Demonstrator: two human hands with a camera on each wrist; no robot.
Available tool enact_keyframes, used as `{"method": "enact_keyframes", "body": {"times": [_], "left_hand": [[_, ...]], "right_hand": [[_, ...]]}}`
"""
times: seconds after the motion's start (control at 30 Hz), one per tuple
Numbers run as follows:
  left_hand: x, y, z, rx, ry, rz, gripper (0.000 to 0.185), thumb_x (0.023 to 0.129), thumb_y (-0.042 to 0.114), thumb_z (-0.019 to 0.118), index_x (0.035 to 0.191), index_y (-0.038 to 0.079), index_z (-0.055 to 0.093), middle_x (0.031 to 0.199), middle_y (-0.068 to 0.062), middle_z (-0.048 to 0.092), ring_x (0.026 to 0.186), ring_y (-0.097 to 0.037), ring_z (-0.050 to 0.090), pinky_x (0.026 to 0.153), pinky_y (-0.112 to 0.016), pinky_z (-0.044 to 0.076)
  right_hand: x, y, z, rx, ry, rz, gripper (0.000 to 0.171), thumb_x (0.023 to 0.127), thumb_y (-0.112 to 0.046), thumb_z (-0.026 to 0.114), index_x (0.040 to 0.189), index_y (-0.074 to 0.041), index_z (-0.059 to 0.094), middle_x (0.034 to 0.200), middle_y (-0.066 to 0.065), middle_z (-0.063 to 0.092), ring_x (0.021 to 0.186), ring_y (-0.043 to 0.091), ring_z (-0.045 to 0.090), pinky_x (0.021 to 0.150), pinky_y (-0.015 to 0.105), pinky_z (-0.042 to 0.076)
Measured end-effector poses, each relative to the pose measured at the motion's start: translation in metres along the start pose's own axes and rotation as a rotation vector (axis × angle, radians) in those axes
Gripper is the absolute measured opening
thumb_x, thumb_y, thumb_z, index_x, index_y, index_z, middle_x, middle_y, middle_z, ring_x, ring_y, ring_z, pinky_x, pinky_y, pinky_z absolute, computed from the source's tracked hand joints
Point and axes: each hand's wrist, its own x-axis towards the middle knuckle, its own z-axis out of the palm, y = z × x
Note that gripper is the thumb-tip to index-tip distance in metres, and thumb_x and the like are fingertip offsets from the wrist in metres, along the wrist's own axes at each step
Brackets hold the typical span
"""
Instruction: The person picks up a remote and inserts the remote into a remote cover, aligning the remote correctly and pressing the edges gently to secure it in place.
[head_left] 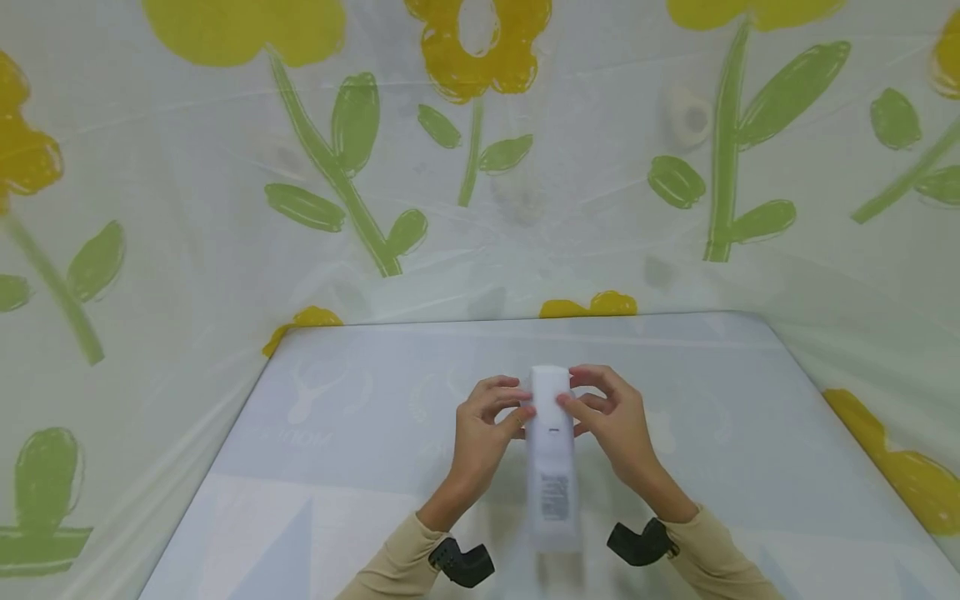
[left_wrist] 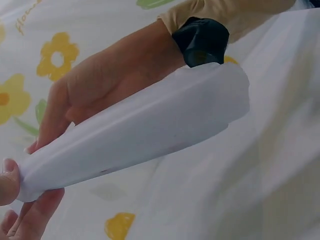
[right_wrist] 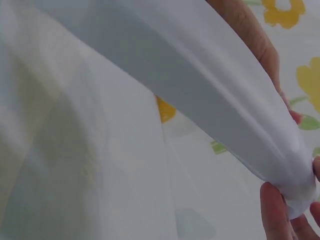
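Note:
A long, narrow white package [head_left: 552, 462] with a grey printed label near its lower end is held up over the table. My left hand [head_left: 480, 425] pinches its upper end from the left, thumb on the near face. From the other side my right hand [head_left: 615, 421] grips that same end, its thumb also on the near face. Both wrist views show the package's smooth white side, the left hand [left_wrist: 115, 75] behind it in the left one. In the right wrist view, fingertips of the right hand [right_wrist: 280, 215] touch the narrow end. What the package contains is hidden.
The white table [head_left: 360, 417] with faint pale-blue print lies under the hands. Behind it and along its sides hangs a pale cloth [head_left: 525, 242] with yellow flowers and green stems. A black wrist camera [head_left: 461, 562] sits on the left forearm, another [head_left: 641, 542] on the right.

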Motion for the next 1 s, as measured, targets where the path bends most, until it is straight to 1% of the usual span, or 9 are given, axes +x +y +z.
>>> {"method": "enact_keyframes", "body": {"times": [0.1, 0.2, 0.3, 0.43, 0.6, 0.7, 0.83, 0.9, 1.0], "left_hand": [[0.0, 0.0, 0.001, -0.002, -0.004, -0.01, 0.014, 0.082, 0.001, 0.071, 0.094, -0.007, 0.068, 0.122, -0.022, 0.045, 0.098, -0.025, 0.061, 0.063, -0.039, 0.058], [0.0, 0.001, 0.001, 0.004, 0.01, -0.029, 0.013, 0.082, 0.004, 0.072, 0.091, -0.005, 0.068, 0.122, -0.022, 0.046, 0.098, -0.025, 0.061, 0.061, -0.04, 0.058], [-0.001, 0.003, 0.001, -0.006, 0.032, -0.049, 0.014, 0.081, 0.004, 0.073, 0.09, -0.005, 0.068, 0.121, -0.022, 0.047, 0.098, -0.027, 0.062, 0.06, -0.041, 0.058], [-0.001, 0.005, 0.001, -0.009, 0.051, -0.076, 0.015, 0.081, 0.004, 0.074, 0.089, -0.007, 0.068, 0.118, -0.017, 0.051, 0.097, -0.027, 0.062, 0.06, -0.042, 0.058], [0.004, 0.01, 0.002, 0.012, 0.064, -0.106, 0.012, 0.08, 0.0, 0.072, 0.089, -0.008, 0.069, 0.116, -0.016, 0.054, 0.094, -0.024, 0.063, 0.06, -0.042, 0.058], [0.006, 0.02, 0.004, 0.055, 0.048, -0.107, 0.015, 0.081, 0.001, 0.072, 0.094, -0.006, 0.068, 0.116, -0.016, 0.053, 0.094, -0.026, 0.062, 0.06, -0.041, 0.058], [0.006, 0.035, 0.006, 0.162, 0.006, -0.083, 0.033, 0.08, 0.003, 0.074, 0.112, -0.001, 0.064, 0.119, -0.011, 0.054, 0.097, -0.029, 0.059, 0.062, -0.036, 0.058], [0.007, 0.039, 0.006, 0.2, -0.006, -0.063, 0.041, 0.08, 0.003, 0.074, 0.119, 0.002, 0.061, 0.122, -0.009, 0.055, 0.098, -0.03, 0.058, 0.062, -0.034, 0.057], [0.009, 0.042, 0.005, 0.206, -0.003, -0.05, 0.045, 0.081, 0.003, 0.073, 0.124, 0.003, 0.06, 0.124, -0.008, 0.056, 0.099, -0.03, 0.058, 0.063, -0.034, 0.057]], "right_hand": [[0.0, -0.001, 0.001, -0.005, 0.001, 0.023, 0.038, 0.084, -0.014, 0.073, 0.116, -0.002, 0.056, 0.106, 0.017, 0.057, 0.075, 0.02, 0.067, 0.057, 0.037, 0.057], [-0.001, -0.002, 0.002, -0.005, -0.009, 0.027, 0.038, 0.083, -0.013, 0.073, 0.115, -0.003, 0.055, 0.104, 0.017, 0.056, 0.075, 0.02, 0.067, 0.056, 0.038, 0.057], [0.0, -0.004, 0.002, -0.002, -0.03, 0.018, 0.038, 0.083, -0.011, 0.073, 0.114, -0.003, 0.054, 0.104, 0.016, 0.055, 0.077, 0.02, 0.067, 0.055, 0.039, 0.057], [0.0, -0.005, 0.002, -0.004, -0.059, 0.002, 0.039, 0.082, -0.009, 0.074, 0.114, -0.002, 0.052, 0.103, 0.015, 0.054, 0.077, 0.02, 0.067, 0.054, 0.039, 0.057], [0.001, -0.004, 0.003, -0.007, -0.048, -0.034, 0.04, 0.079, -0.006, 0.075, 0.112, -0.002, 0.052, 0.101, 0.014, 0.053, 0.075, 0.02, 0.066, 0.055, 0.038, 0.057], [0.002, -0.002, 0.004, -0.014, -0.022, -0.052, 0.039, 0.079, -0.005, 0.076, 0.11, -0.001, 0.053, 0.1, 0.015, 0.054, 0.073, 0.02, 0.066, 0.055, 0.038, 0.057], [0.003, 0.001, 0.006, -0.036, 0.007, -0.056, 0.038, 0.08, -0.01, 0.076, 0.11, -0.001, 0.055, 0.101, 0.015, 0.056, 0.071, 0.02, 0.066, 0.056, 0.037, 0.057], [0.004, 0.002, 0.005, -0.028, 0.001, -0.063, 0.037, 0.081, -0.011, 0.076, 0.111, -0.001, 0.056, 0.104, 0.015, 0.058, 0.072, 0.02, 0.066, 0.059, 0.037, 0.058], [0.004, 0.004, 0.001, -0.001, -0.045, -0.114, 0.031, 0.084, -0.006, 0.071, 0.113, 0.001, 0.06, 0.112, 0.016, 0.06, 0.08, 0.021, 0.067, 0.064, 0.036, 0.058]]}}
